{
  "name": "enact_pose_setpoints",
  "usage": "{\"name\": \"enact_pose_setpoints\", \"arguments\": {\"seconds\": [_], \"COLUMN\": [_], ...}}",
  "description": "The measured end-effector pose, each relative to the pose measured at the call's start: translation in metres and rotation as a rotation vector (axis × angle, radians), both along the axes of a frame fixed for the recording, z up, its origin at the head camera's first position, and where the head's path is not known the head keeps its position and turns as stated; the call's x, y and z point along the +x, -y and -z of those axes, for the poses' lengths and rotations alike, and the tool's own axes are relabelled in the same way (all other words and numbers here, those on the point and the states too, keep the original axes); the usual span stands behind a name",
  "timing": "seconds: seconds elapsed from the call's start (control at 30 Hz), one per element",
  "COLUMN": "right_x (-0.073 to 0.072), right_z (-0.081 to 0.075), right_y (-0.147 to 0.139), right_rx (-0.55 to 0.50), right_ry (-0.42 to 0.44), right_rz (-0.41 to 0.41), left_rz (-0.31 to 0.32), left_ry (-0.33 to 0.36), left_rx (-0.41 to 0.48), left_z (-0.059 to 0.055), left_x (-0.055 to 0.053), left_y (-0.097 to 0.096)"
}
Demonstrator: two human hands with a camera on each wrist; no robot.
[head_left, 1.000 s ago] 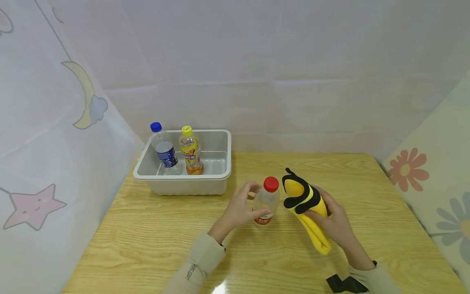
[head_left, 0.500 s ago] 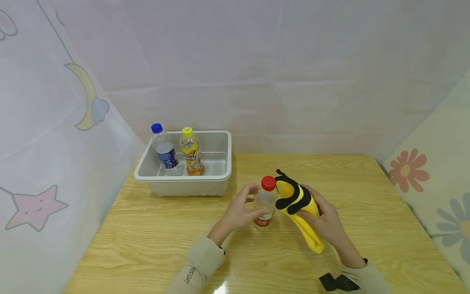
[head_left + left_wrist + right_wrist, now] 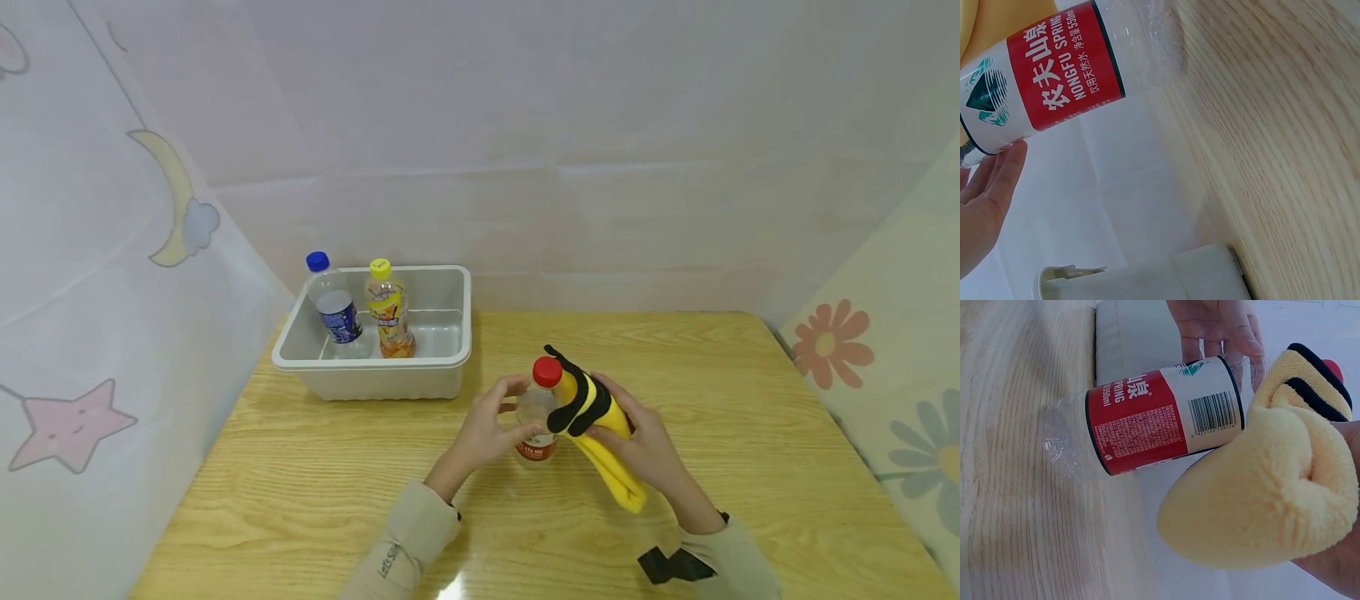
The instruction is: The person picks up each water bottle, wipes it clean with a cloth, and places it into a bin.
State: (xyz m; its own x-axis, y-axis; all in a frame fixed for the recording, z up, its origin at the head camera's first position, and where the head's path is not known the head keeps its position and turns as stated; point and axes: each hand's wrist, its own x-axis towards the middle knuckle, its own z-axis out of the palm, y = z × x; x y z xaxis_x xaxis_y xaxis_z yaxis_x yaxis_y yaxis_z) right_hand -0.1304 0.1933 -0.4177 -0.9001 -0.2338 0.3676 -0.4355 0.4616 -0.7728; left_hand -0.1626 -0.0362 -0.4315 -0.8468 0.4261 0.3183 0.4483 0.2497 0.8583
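A clear plastic bottle (image 3: 536, 450) with a red cap (image 3: 547, 372) and a red-and-white label stands upright on the wooden table. My left hand (image 3: 486, 429) holds it from the left, thumb in front and fingers behind. In the left wrist view those fingers (image 3: 1007, 172) lie against the upper edge of the label. My right hand (image 3: 643, 450) grips a bunched yellow cloth (image 3: 617, 418) with black edging. The cloth overlaps the right side of the bottle's neck and shoulder in the head view. In the right wrist view, the fluffy cloth (image 3: 1235, 494) bulges close beside the label.
A light grey plastic bin (image 3: 390, 382) stands at the back left of the table (image 3: 315, 500). Inside are a blue-capped bottle (image 3: 341, 321) and a yellow-capped bottle (image 3: 388, 312). White printed sheets (image 3: 510, 125) hang behind and at both sides.
My right hand has carried the yellow cloth leftward, from beside the bottle up to its neck. My left hand and the bottle have shifted only slightly.
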Motion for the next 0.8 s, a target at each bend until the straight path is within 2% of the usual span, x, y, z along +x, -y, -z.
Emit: {"name": "enact_pose_setpoints", "arguments": {"seconds": [0.13,0.2,0.33,0.4,0.7,0.8], "right_x": [-0.003,-0.004,-0.003,-0.004,-0.013,-0.013], "right_z": [0.001,0.0,-0.009,-0.01,0.004,0.006], "right_y": [0.001,0.001,0.006,0.007,0.005,0.006], "right_rx": [0.03,0.043,0.059,0.063,0.122,0.129], "right_ry": [-0.01,-0.02,-0.041,-0.046,-0.002,-0.016], "right_rz": [-0.01,-0.023,-0.064,-0.082,-0.08,-0.071], "left_rz": [0.0,0.002,0.001,0.004,-0.004,0.0], "left_ry": [-0.003,-0.023,-0.04,-0.042,-0.009,-0.002], "left_rx": [0.003,0.01,0.045,0.06,0.061,0.059], "left_z": [-0.015,-0.013,0.005,0.009,0.007,-0.003], "left_x": [0.008,0.006,-0.003,-0.005,-0.003,0.002], "left_y": [-0.001,-0.001,-0.001,-0.001,-0.001,-0.001]}}
